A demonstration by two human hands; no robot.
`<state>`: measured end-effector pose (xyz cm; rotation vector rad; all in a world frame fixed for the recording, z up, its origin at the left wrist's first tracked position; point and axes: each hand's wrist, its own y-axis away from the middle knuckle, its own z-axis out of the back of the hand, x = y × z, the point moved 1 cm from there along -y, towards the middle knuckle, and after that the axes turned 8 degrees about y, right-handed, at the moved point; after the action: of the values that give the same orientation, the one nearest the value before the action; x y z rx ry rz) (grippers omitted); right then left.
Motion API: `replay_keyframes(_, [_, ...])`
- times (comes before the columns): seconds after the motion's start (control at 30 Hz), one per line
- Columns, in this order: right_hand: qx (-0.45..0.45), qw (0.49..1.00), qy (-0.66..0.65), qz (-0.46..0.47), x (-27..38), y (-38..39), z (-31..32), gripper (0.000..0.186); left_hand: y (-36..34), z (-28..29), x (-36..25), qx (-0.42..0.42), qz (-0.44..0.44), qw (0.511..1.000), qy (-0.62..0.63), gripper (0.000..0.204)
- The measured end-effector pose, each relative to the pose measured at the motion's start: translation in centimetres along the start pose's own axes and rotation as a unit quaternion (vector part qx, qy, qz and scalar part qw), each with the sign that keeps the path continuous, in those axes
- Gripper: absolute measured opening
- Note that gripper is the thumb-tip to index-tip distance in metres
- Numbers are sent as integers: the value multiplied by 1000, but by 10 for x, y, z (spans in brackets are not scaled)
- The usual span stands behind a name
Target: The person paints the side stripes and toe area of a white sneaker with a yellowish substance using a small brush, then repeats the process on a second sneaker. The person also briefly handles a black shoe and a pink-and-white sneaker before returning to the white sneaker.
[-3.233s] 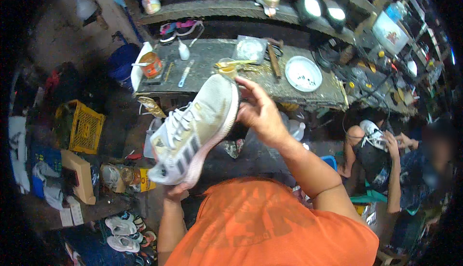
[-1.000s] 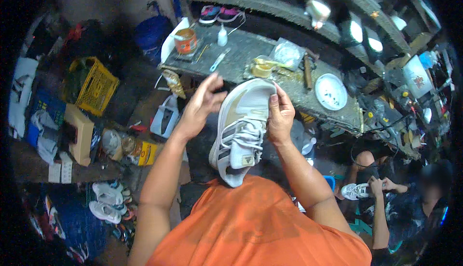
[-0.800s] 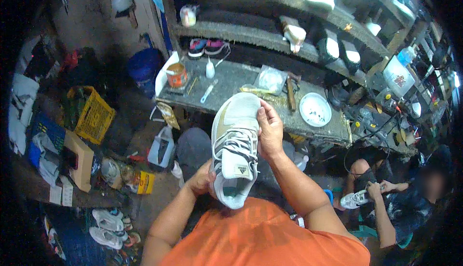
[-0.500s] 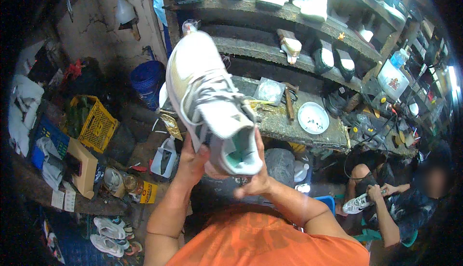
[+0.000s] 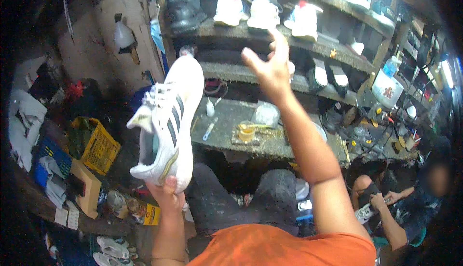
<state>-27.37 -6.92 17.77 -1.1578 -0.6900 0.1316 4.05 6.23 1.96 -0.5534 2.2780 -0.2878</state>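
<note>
A white sneaker (image 5: 184, 90) with dark side stripes and white laces is held up on the left, its toe pointing up and its collar opening turned leftward. Around its heel my left hand (image 5: 166, 196) is closed, thumb on the outside. My right hand (image 5: 274, 70) is raised with its arm stretched forward, fingers apart and nothing in them. It appears just below a white shoe (image 5: 263, 14) on the upper shelf; whether it touches anything there I cannot tell. Under that arm, the workbench (image 5: 222, 116) carries a small jar of yellowish stuff (image 5: 247, 135) and a blue-handled tool (image 5: 210, 129).
Shelves (image 5: 231, 33) with several shoes rise behind the bench. A yellow crate (image 5: 100, 148) and a cardboard box (image 5: 83, 186) stand at left. At lower right a seated co-worker holds another white shoe (image 5: 364, 213). Cables (image 5: 386, 143) hang at right.
My right hand has let go of the sneaker and moved up and forward toward the shelf. In my left hand the sneaker has shifted left and turned, showing its striped side.
</note>
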Motion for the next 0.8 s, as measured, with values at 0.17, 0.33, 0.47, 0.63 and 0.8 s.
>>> replay_keyframes(0.17, [4, 919, 387, 68, -51, -139, -63, 83, -14, 0, -8, 27, -107, 993, 51, 97])
replay_keyframes(0.33, [-94, 936, 322, 111, -48, -133, -51, 81, -43, 18, -45, 46, -189, 981, -20, 102])
replay_keyframes(0.47, [-218, 964, -150, -30, -6, -42, 20, 84, -82, 24, -87, 4, -276, 947, -167, 97])
replay_keyframes(0.63, [-322, 910, -251, 69, 88, 32, 119, 103, -190, -60, -142, 108, -445, 821, -342, 90])
replay_keyframes(0.8, [-150, 945, 105, 271, 119, -122, 121, 92, -308, -190, -151, 200, -453, 664, -560, 83])
